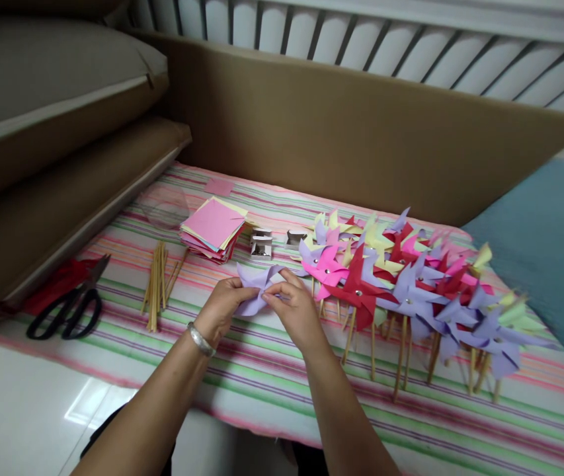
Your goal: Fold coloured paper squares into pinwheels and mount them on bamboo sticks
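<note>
Both of my hands hold a lilac paper pinwheel head [256, 281] just above the striped cloth [272, 377]. My left hand [223, 305], with a silver bracelet on its wrist, pinches the paper's left side. My right hand [295, 309] pinches its right side, fingers folded over the middle. Close to the right lies a heap of finished pinwheels [410, 277] in pink, red, yellow and lilac on wooden sticks.
A stack of coloured paper squares [215, 228] lies behind my hands, with small metal boxes [262, 243] beside it. Wooden sticks [157, 281] and black scissors [71, 307] lie to the left. A brown cardboard wall [361, 132] stands behind; a teal mat [549, 244] is at right.
</note>
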Tool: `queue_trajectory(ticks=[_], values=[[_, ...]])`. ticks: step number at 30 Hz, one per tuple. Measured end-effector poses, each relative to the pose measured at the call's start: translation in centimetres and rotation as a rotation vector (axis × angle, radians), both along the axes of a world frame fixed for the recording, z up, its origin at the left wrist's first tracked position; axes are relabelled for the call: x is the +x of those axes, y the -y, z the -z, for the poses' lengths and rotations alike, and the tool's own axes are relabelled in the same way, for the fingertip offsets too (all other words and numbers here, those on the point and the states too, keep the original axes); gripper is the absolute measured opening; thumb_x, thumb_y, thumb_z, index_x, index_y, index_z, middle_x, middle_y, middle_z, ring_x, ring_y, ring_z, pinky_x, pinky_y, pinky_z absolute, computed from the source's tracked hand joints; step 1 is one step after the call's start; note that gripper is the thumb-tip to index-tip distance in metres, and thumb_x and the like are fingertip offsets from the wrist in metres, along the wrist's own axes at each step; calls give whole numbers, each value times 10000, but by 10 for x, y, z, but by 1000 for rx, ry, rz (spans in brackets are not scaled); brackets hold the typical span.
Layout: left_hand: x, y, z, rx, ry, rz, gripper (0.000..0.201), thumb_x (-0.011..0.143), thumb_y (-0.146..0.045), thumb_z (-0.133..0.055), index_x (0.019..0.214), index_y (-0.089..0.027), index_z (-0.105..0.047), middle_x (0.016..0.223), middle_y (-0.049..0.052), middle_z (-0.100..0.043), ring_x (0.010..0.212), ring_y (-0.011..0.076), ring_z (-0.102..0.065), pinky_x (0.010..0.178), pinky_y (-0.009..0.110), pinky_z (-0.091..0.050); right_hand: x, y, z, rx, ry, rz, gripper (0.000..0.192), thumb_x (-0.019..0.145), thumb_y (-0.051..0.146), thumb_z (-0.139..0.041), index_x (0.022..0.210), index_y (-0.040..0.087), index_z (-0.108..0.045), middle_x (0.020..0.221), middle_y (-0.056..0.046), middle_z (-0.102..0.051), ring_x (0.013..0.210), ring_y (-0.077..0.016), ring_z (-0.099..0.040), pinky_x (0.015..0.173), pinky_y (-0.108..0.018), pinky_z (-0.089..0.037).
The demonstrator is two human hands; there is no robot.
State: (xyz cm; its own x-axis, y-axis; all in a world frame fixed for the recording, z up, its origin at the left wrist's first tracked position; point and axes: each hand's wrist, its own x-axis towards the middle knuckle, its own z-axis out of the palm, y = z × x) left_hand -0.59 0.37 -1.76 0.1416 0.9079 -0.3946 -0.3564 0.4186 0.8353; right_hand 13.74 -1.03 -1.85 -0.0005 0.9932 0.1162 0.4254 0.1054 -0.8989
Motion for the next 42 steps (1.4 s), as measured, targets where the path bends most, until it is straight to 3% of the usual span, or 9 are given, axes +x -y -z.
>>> queue_trajectory(ticks=[4, 18, 31, 35, 39, 42], values=[[0, 0, 3, -1, -5, 8, 172, 487, -193, -775, 626, -119, -705, 554, 21, -669, 463, 109, -541, 483, 214, -371, 0, -1, 4, -26, -19, 38, 62, 678, 248, -661, 717, 226, -705, 1276, -87, -534, 1185, -268, -487, 996, -462, -353], [-1, 0, 7, 3, -19, 23, 187, 498, -207, -761, 647, -111, -700, 567, 17, -666, 472, 98, -534, 484, 206, -353, -8, -1, -3, -75, 89, 80, 71, 698, 207, -616, 683, 193, -684, 1244, -144, -556, 1232, -255, -456, 982, -413, -376], [3, 1, 5, -10, 4, -1, 206, 473, -193, -796, 641, -116, -706, 573, 21, -680, 487, 99, -555, 500, 200, -379, -12, -1, 1, 4, 174, 130, 59, 694, 154, -611, 682, 186, -659, 1185, -143, -598, 1181, -252, -499, 987, -418, -364], [-3, -2, 1, 4, -2, -9, 192, 487, -199, -787, 641, -116, -707, 572, 27, -684, 487, 106, -563, 504, 205, -396, -8, -2, -1, 40, 109, 113, 75, 731, 194, -598, 735, 196, -673, 1188, -122, -595, 1157, -238, -515, 965, -400, -389], [-24, -9, -7, 54, -28, -155, 190, 474, -184, -783, 625, -116, -691, 576, 21, -681, 508, 106, -579, 526, 202, -418, 3, -5, 4, 70, 41, 125, 121, 767, 204, -565, 825, 211, -671, 988, -59, -659, 929, -188, -616, 830, -326, -471], [-41, -14, -11, 82, -15, -305, 213, 459, -173, -784, 639, -124, -682, 621, 12, -690, 559, 109, -603, 580, 207, -452, 3, -5, 12, 26, 169, 74, 148, 771, 161, -556, 821, 212, -685, 866, -36, -657, 798, -168, -619, 755, -292, -476]])
